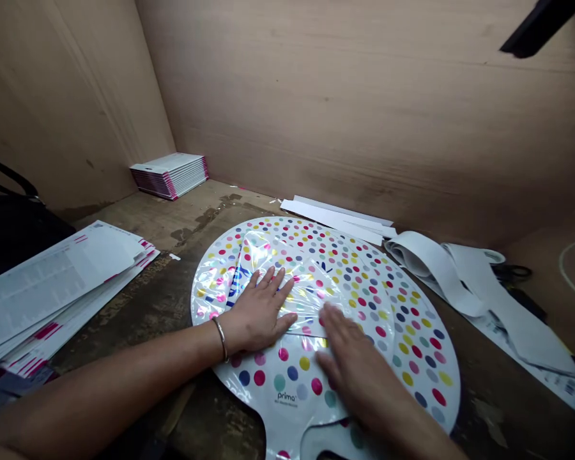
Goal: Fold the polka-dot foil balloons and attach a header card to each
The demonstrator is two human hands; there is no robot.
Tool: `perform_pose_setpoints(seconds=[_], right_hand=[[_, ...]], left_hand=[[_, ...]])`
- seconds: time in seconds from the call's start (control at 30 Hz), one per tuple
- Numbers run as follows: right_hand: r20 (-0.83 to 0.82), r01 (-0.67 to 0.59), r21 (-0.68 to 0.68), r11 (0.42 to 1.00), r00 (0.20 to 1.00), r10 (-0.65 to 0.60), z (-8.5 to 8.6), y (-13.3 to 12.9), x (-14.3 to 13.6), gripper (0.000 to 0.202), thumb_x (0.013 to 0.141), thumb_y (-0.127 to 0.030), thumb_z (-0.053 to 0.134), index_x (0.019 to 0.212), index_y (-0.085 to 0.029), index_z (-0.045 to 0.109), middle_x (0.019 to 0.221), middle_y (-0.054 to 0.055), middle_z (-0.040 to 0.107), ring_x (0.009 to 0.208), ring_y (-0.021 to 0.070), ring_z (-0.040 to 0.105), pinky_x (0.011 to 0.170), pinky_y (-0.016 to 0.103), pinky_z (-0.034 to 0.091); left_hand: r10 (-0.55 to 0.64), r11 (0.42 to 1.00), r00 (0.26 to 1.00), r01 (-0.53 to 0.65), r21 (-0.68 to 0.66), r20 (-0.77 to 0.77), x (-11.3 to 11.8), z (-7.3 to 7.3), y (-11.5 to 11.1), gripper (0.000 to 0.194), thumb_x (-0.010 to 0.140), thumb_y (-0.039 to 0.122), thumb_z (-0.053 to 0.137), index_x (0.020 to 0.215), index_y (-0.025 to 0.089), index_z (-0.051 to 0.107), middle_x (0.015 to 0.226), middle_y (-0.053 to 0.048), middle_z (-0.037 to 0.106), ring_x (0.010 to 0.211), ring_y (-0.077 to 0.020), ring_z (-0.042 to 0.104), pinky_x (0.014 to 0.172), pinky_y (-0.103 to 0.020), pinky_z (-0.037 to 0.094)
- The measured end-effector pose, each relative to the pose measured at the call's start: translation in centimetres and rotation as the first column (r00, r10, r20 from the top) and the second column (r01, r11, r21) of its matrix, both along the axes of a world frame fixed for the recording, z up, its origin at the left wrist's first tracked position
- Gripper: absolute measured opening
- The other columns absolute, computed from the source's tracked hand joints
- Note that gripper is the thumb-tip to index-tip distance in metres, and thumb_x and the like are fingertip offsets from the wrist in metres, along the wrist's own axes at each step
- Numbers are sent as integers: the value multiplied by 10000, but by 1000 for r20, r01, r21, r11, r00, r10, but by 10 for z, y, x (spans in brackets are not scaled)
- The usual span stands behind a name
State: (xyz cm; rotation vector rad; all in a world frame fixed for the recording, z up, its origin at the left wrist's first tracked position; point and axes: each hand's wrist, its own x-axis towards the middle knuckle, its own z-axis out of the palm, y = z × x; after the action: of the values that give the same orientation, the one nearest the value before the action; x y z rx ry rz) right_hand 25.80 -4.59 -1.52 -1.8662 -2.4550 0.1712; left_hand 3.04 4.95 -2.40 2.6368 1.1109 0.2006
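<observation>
Over the dotted board (426,332), left hand (256,316) splayed, right hand (354,364) extended, empty fingers seemingly flatten clear plastic (311,300).

Beyond the left forearm (124,377), a gap separates printed sheets (67,275) from dotted boards (412,358); paper strips (508,313) crowd the right.

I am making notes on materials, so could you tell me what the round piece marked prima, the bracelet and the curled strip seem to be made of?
Round piece: probably plastic or laminated board, glossy; light glints on its flat, printed face.
Bracelet: likely polished metal, silvery with bright highlights.
Curled strip: seemingly paper, matt white, thin, bending in loose loops.
</observation>
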Motion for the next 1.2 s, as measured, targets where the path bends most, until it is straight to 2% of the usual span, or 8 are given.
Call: perform_pose_setpoints(seconds=[0.13, 0.33, 0.57, 0.7, 0.9, 0.97, 1.07, 1.2], right_hand=[[43, 283, 188, 940, 954, -296, 12, 18, 30, 492, 922, -397, 360, 1277, -104, 534, 1343, 202, 490, 1239, 367, 449, 933, 590, 455], [-112, -118, 110, 987, 985, 130, 7, 45, -38, 455, 937, -285, 350, 1358, -139, 442, 1428, 114, 404, 1329, 259, 344, 1055, 477, 383], [-163, -96, 3, 995, 982, 96, -4, 48, -42, 469, 961, -339, 296, 1402, -199, 375, 1474, 73, 326, 1367, 237, 262, 1102, 493, 291], [-149, -84, -5, 996, 985, 82, -4, 47, -42, 481, 963, -345, 285, 1410, -184, 359, 1488, 71, 296, 1377, 231, 237, 1112, 477, 279], [-145, -84, -45, 995, 986, 77, -4, 43, -45, 516, 960, -390, 264, 1427, -178, 322, 1502, 61, 260, 1387, 235, 205, 1120, 474, 263], [-147, -79, -59, 995, 987, 70, -3, 44, -45, 520, 960, -395, 259, 1431, -183, 312, 1507, 56, 250, 1388, 234, 200, 1123, 473, 253], [-156, -69, -67, 995, 986, 57, -2, 46, -46, 526, 959, -405, 254, 1430, -178, 317, 1507, 58, 251, 1390, 235, 194, 1127, 477, 239], [-174, -51, -82, 995, 984, 37, -1, 44, -49, 522, 952, -392, 271, 1424, -178, 334, 1506, 50, 261, 1392, 229, 198, 1137, 456, 221]], left_hand=[[6, 1000, 1000, -6, -29, -30, 6, 2, -4, 670, 918, 563, 283, 1471, 207, 160, 1537, -121, 92, 1403, -338, 32, 1105, -548, 49], [-4, 1000, 1000, 4, 0, -30, 1, -3, 3, 704, 920, 577, 250, 1468, 145, 157, 1531, -146, 93, 1409, -310, 24, 1117, -523, 57], [393, 919, 917, -389, 60, -70, -60, 17, 47, 474, 952, 367, 311, 1389, 191, 364, 1509, -154, 211, 1393, -351, 125, 1049, -643, 104], [114, 993, 992, -112, 47, -48, -61, 13, 11, 525, 915, 461, 409, 1407, 294, 335, 1532, -72, 170, 1406, -304, 95, 1113, -522, 113], [117, 990, 993, -116, -79, 13, -103, 18, 2, 695, 824, 506, 560, 1413, 217, 331, 1477, -144, 301, 1354, -324, 267, 1093, -473, 228], [295, 932, 947, -257, -256, 125, -106, 30, 19, 783, 745, 478, 661, 1399, 192, 340, 1396, -146, 428, 1246, -308, 433, 1032, -411, 342], [676, 658, 720, -491, -571, 159, -84, 40, 51, 867, 692, 547, 679, 1377, 152, 325, 1215, -156, 573, 917, -263, 629, 722, -330, 512], [743, 540, 655, -468, -699, 135, -48, 37, 84, 574, 633, 467, 752, 1040, 107, 566, 726, -56, 651, 526, -164, 579, 441, -241, 434]])
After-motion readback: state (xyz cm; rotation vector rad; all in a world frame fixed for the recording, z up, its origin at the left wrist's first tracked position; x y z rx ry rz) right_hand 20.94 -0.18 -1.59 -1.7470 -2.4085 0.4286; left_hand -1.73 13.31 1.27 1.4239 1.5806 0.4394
